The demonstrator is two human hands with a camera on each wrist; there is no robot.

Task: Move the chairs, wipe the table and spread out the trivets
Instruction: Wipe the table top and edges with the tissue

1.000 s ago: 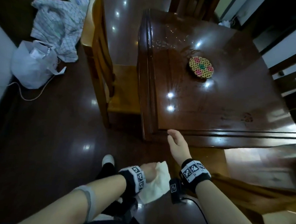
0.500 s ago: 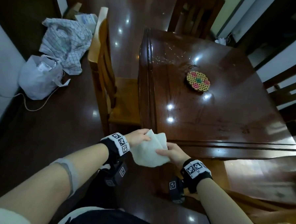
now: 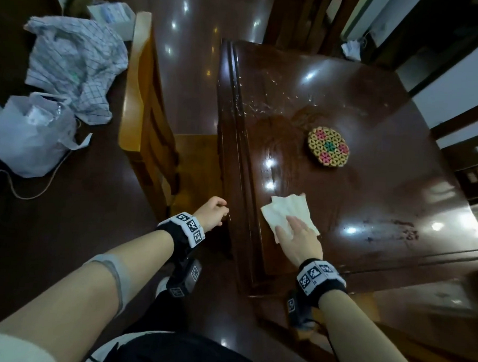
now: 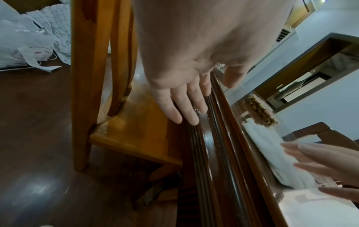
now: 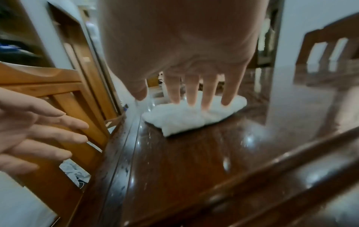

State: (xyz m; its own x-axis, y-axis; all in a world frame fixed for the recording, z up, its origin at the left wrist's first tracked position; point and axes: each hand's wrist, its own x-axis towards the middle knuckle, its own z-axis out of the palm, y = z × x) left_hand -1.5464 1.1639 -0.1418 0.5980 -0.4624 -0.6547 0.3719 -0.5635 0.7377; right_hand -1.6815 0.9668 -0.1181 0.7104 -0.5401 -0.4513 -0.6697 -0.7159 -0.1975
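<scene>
A white cloth (image 3: pixel 286 208) lies on the near left part of the dark wooden table (image 3: pixel 384 194). My right hand (image 3: pixel 297 235) presses it flat with straight, spread fingers (image 5: pixel 191 95) on the cloth (image 5: pixel 194 116). My left hand (image 3: pixel 215 211) hovers by the table's left edge and holds nothing. Its fingers (image 4: pixel 184 110) are straight beside the moulded rim. A round, many-coloured stack of trivets (image 3: pixel 328 146) sits near the table's middle, beyond the cloth. A light wooden chair (image 3: pixel 150 115) stands at the table's left side, its seat partly under the top.
Dark chairs stand at the far side (image 3: pixel 304 15) and the right side (image 3: pixel 472 137), another by my right forearm (image 3: pixel 406 355). Crumbs (image 3: pixel 264 104) and dried stains (image 3: pixel 390 230) mark the top. A checked cloth (image 3: pixel 72 58), white bag (image 3: pixel 29 136) and cable (image 3: pixel 18 191) lie on the floor.
Both hands held the cloth in front of the table's edge. The right hand has since laid it on the top and pressed it flat; the left hand let go and drew left.
</scene>
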